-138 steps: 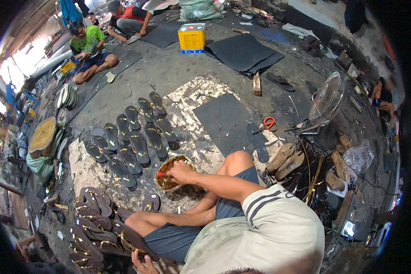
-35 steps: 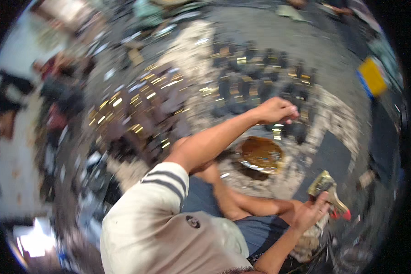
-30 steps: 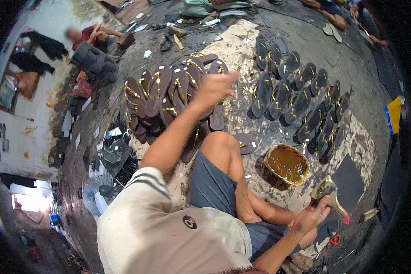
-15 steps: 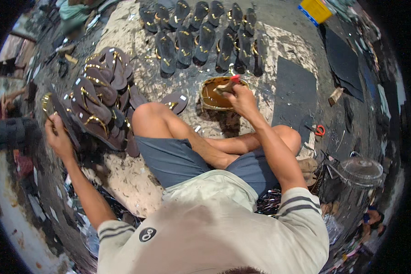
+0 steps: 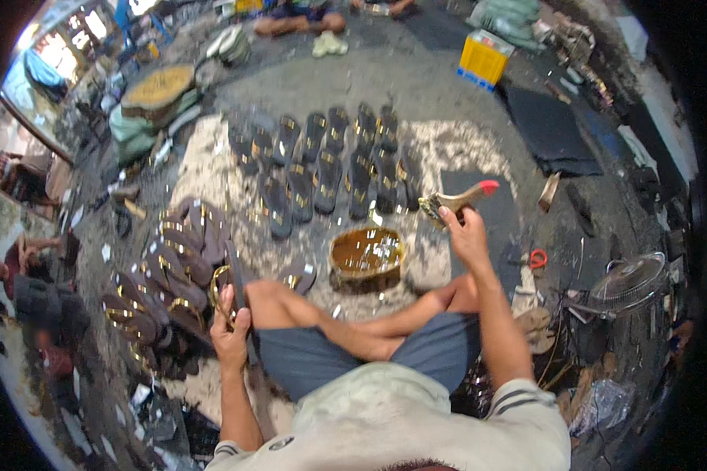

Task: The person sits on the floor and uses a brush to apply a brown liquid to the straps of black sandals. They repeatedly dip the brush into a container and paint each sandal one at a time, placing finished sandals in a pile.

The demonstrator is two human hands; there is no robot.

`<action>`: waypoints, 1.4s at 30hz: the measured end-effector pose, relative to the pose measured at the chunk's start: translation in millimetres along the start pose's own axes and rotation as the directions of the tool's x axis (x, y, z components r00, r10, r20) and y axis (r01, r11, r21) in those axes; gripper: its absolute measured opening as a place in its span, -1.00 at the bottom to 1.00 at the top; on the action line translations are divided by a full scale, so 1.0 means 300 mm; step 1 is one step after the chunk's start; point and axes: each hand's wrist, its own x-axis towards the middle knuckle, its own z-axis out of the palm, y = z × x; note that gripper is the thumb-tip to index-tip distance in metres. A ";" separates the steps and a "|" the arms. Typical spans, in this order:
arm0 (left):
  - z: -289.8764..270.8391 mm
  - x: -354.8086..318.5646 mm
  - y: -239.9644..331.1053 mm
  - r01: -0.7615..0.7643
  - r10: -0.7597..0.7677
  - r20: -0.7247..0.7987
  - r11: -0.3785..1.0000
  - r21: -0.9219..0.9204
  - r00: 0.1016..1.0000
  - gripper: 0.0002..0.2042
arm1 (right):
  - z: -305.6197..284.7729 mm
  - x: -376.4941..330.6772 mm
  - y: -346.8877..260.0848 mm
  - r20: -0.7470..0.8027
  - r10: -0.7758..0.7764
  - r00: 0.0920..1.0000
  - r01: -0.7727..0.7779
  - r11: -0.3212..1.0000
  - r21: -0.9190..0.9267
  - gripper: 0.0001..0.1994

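On the floor, right hand point(image 5: 467, 235) gripping a red-tipped brush point(image 5: 456, 200) beside the glue tub point(image 5: 367, 255), left hand point(image 5: 232, 326) clasping a gold-strapped sandal point(image 5: 229, 286).

Workshop interior seen from above. The floor point(image 5: 416, 71) is grey concrete, stained pale in a broad patch at its centre and littered with scraps toward its edges. A yellow plastic crate point(image 5: 485, 56) stands near the floor's far right part; dark rubber sheets point(image 5: 548, 129) lie just right of it. A round wooden block point(image 5: 159, 86) rests on stacked material at the far left. A wire-guarded fan point(image 5: 628, 279) stands at the right edge. Daylight enters through an opening point(image 5: 63, 39) at the far left corner, where blue fabric point(image 5: 43, 69) hangs. Other people sit at the far edge and the left edge.
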 end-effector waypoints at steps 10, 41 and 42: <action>0.551 0.107 0.315 0.369 0.062 0.454 0.491 -0.789 0.889 -0.41 | 0.225 -0.185 -0.516 -0.011 -0.252 0.968 0.208 0.772 0.600 -0.63; 0.542 0.246 0.197 0.521 0.013 0.529 0.158 -0.839 0.848 -0.37 | 0.154 -0.558 -0.443 0.132 -0.563 0.815 0.361 0.674 0.645 -0.69; 0.567 0.257 0.196 0.521 -0.023 0.526 0.181 -0.834 0.850 -0.41 | 0.138 -0.528 -0.448 0.106 -0.589 0.801 0.390 0.648 0.654 -0.69</action>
